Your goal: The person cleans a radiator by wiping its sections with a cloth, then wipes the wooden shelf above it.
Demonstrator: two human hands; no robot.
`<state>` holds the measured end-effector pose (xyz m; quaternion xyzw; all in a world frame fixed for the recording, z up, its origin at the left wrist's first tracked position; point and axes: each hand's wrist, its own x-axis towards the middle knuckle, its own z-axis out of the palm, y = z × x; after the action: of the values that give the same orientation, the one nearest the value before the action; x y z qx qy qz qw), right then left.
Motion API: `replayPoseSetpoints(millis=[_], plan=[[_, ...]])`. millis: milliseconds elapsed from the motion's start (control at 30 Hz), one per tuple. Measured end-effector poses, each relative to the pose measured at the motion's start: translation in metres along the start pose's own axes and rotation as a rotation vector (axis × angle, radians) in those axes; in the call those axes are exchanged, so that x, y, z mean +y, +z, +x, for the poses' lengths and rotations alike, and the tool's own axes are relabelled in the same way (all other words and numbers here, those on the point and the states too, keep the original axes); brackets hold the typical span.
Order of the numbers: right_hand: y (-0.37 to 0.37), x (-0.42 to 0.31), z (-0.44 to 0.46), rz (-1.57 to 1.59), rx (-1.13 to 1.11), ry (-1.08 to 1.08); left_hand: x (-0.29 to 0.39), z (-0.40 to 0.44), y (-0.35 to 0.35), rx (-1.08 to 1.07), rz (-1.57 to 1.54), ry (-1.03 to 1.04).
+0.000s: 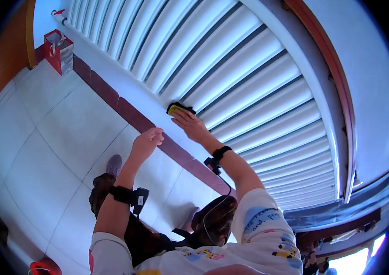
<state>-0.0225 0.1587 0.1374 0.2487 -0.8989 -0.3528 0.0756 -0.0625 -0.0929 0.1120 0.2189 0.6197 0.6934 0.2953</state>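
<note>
Head view looks down on a person at a white radiator (231,87), its rounded columns running in a long row along the wall. The right hand (190,125) is closed over a yellow-and-black pad (175,108), fingers laid together across it; the thumb's place is hidden. That pad sits at the lower ends of the columns, by the gap between two of them, with its yellow face partly covered by the fingertips. The left hand (147,139) hangs lower, apart from the pad, above the maroon skirting (132,113) and the pale tiled floor (68,123). Its fingers curl loosely inward, and I cannot tell whether anything lies inside them.

Each forearm wears a black strap with a small device: one strap (222,153) on the right, another (122,194) on the left. A thin cable (206,214) drops from the right device toward the lap. Below, a shoe (114,164) rests on the tiles, beside a dark trouser leg (100,192). Near the far end of the radiator, a red-and-grey paper bag (58,55) stands upright on the floor against the skirting, between the wall and an orange-brown door (6,64).
</note>
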Motion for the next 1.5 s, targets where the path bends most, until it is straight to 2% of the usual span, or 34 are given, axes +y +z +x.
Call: replayPoseSetpoints(millis=[33, 100, 133, 167, 200, 233, 267, 300, 333, 367, 433, 467, 500, 533, 567, 600, 633, 667, 700, 733, 800, 833, 933, 1000, 1033, 1100, 1167, 1233, 1300, 1367, 1433, 1500], plan=[[-0.003, 0.011, 0.004, -0.002, -0.003, -0.004, 0.000, 0.001, 0.003, 0.001, -0.005, 0.000], [-0.012, 0.049, 0.026, -0.249, -0.211, 0.065, 0.003, 0.004, 0.005, -0.014, -0.011, 0.068], [-0.078, 0.075, 0.042, -0.211, -0.166, 0.090, 0.005, 0.004, 0.008, -0.012, -0.020, 0.068], [-0.119, 0.098, 0.056, -0.069, -0.155, 0.321, 0.008, 0.004, 0.010, -0.011, 0.009, 0.047], [-0.133, 0.133, 0.054, -0.314, 0.059, 0.295, 0.009, 0.003, 0.011, -0.013, 0.042, 0.022], [-0.173, 0.157, 0.064, -0.355, 0.055, 0.455, 0.004, 0.004, 0.013, -0.014, 0.042, 0.019], [-0.200, 0.183, 0.066, -0.539, 0.102, 0.500, -0.006, 0.008, 0.016, -0.021, 0.066, 0.023], [-0.205, 0.209, 0.062, -0.601, 0.186, 0.515, -0.013, 0.008, 0.017, -0.025, 0.089, 0.020], [-0.202, 0.223, 0.064, -0.401, 0.370, 0.449, -0.014, 0.006, 0.016, -0.018, 0.086, 0.001], [-0.196, 0.219, 0.065, -0.339, 0.466, 0.407, -0.013, 0.007, 0.017, -0.014, 0.159, 0.046], [-0.183, 0.202, 0.070, -0.440, 0.492, 0.475, -0.020, 0.008, 0.020, 0.012, 0.218, 0.114], [-0.175, 0.190, 0.075, -0.512, 0.396, 0.536, -0.022, 0.010, 0.022, 0.049, 0.295, 0.164], [-0.159, 0.178, 0.083, -0.487, 0.395, 0.531, -0.023, 0.011, 0.024, 0.082, 0.377, 0.215], [-0.138, 0.162, 0.089, -0.480, 0.282, 0.519, -0.017, 0.009, 0.023, 0.084, 0.381, 0.191], [-0.118, 0.145, 0.092, -0.477, 0.168, 0.503, -0.010, 0.005, 0.022, 0.092, 0.537, 0.247], [-0.094, 0.128, 0.093, -0.375, 0.244, 0.411, -0.009, 0.002, 0.020, 0.099, 0.693, 0.307], [-0.072, 0.108, 0.093, -0.362, 0.207, 0.363, -0.014, 0.001, 0.018, 0.105, 0.691, 0.293], [-0.061, 0.083, 0.094, -0.343, 0.056, 0.349, -0.021, 0.000, 0.016, 0.045, 0.892, 0.279], [-0.040, 0.063, 0.094, -0.281, 0.061, 0.299, -0.027, -0.001, 0.013, -0.020, 1.093, 0.262], [-0.026, 0.042, 0.092, -0.291, 0.041, 0.233, -0.038, -0.002, 0.012, -0.012, 1.093, 0.254], [0.012, 0.012, 0.084, -0.115, 0.022, 0.124, -0.060, 0.000, 0.012, -0.170, 1.202, 0.113], [0.014, -0.001, 0.084, -0.057, 0.029, 0.146, -0.064, 0.000, 0.012, -0.164, 1.203, 0.106], [0.009, 0.013, 0.082, -0.022, 0.038, 0.083, -0.062, 0.002, 0.014, -0.156, 1.147, 0.194], [0.001, 0.038, 0.084, -0.157, -0.065, -0.099, -0.056, 0.003, 0.014, -0.140, 1.170, 0.095], [-0.019, 0.051, 0.091, -0.180, -0.061, -0.095, -0.059, 0.006, 0.016, -0.127, 1.171, 0.116], [-0.072, 0.086, 0.110, -0.259, -0.062, 0.124, -0.071, 0.007, 0.020, -0.163, 1.244, 0.083], [-0.129, 0.123, 0.128, -0.429, -0.021, 0.279, -0.067, 0.003, 0.023, -0.120, 1.163, 0.122], [-0.149, 0.181, 0.138, -0.474, 0.368, 0.326, -0.071, 0.002, 0.023, -0.189, 1.178, 0.112], [-0.173, 0.216, 0.151, -0.544, 0.489, 0.376, -0.066, -0.001, 0.023, -0.177, 1.203, 0.093], [-0.207, 0.191, 0.161, -0.357, 0.598, 0.415, -0.061, -0.004, 0.022, -0.172, 1.223, 0.060], [-0.189, 0.174, 0.168, -0.408, 0.610, 0.412, -0.060, -0.004, 0.024, -0.123, 1.267, 0.154], [-0.165, 0.150, 0.179, -0.409, 0.380, 0.494, -0.062, 0.000, 0.027, -0.164, 1.250, 0.123]])
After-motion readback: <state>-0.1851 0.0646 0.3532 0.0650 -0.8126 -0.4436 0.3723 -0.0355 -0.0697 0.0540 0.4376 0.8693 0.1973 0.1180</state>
